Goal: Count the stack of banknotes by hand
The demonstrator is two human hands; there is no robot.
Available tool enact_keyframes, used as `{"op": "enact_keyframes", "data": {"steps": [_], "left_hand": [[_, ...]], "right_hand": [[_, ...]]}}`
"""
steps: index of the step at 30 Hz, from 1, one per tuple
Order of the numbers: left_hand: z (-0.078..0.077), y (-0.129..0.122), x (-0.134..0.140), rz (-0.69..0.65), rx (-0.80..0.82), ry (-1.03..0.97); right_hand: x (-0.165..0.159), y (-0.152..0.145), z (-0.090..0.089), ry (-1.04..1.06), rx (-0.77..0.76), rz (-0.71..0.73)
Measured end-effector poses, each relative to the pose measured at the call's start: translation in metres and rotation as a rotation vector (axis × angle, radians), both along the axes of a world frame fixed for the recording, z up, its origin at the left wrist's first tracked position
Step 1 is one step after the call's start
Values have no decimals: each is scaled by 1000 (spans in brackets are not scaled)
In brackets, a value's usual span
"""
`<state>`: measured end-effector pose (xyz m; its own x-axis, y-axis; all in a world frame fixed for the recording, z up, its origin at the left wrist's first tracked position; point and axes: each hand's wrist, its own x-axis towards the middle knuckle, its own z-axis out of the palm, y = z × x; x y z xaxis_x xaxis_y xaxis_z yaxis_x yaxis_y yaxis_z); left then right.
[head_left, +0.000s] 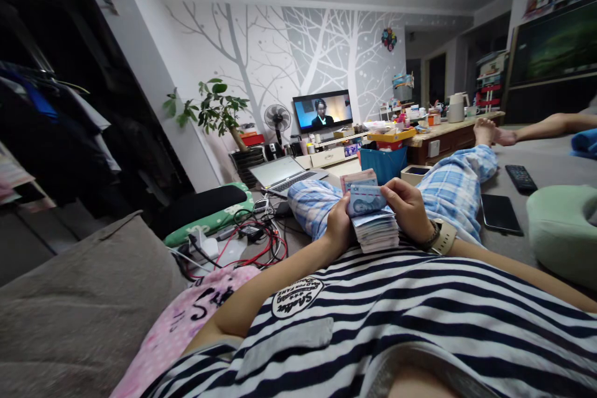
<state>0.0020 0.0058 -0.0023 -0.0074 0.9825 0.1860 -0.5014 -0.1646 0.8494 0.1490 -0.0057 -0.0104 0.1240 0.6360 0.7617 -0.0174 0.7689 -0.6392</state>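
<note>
A thick stack of banknotes lies against the striped shirt, its layered edges facing me. My left hand is closed on the left side of the notes. Above the stack, a blue banknote stands upright, with pinkish notes showing behind it. My right hand pinches the upper right corner of the blue banknote between thumb and finger. A watch is on the right wrist. The fingers of my left hand behind the notes are hidden.
An open laptop stands beyond the left knee. Tangled cables lie left of the legs. At right are a remote control, a black phone or tablet and a green neck pillow. Another person's leg stretches in from the right.
</note>
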Motion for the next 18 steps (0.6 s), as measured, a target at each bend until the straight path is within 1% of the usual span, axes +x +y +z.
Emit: {"op": "enact_keyframes", "data": {"steps": [2, 5, 9, 13, 18], "left_hand": [[-1, 0, -2, -19, 30, 30], [-1, -2, -3, 10, 62, 68], [5, -12, -4, 31, 72, 129], [10, -19, -7, 78, 80, 219], [2, -8, -9, 126, 168, 344]], "right_hand": [[0, 0, -1, -1, 4, 6], [0, 0, -1, 3, 0, 8], [0, 1, -1, 19, 6, 24], [1, 0, -1, 15, 4, 8], [1, -1, -1, 13, 7, 3]]}}
